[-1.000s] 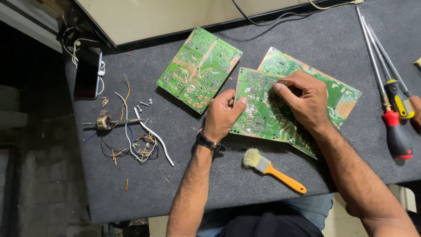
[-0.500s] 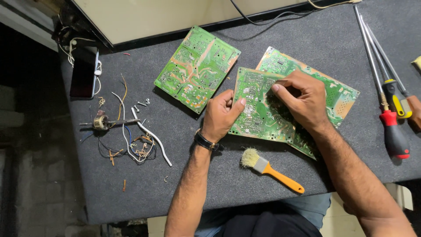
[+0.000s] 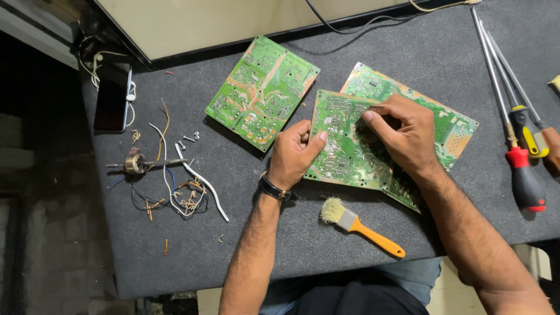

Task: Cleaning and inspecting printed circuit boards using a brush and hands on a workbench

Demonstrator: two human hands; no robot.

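Two hands meet on one green circuit board (image 3: 341, 146): your left hand (image 3: 294, 154) clamps its left edge between thumb and curled fingers (image 3: 304, 129), while your right hand (image 3: 402, 133) presses bent fingertips (image 3: 368, 115) onto its top. It overlaps a second board (image 3: 449, 125); a third board (image 3: 262, 90), brush (image 3: 361, 226) and screwdrivers (image 3: 522, 146) lie on the desk (image 3: 262, 256).

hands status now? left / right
Left hand: closed on the middle circuit board's left edge.
Right hand: fingers curled, pressing on the same board; holding nothing visible.
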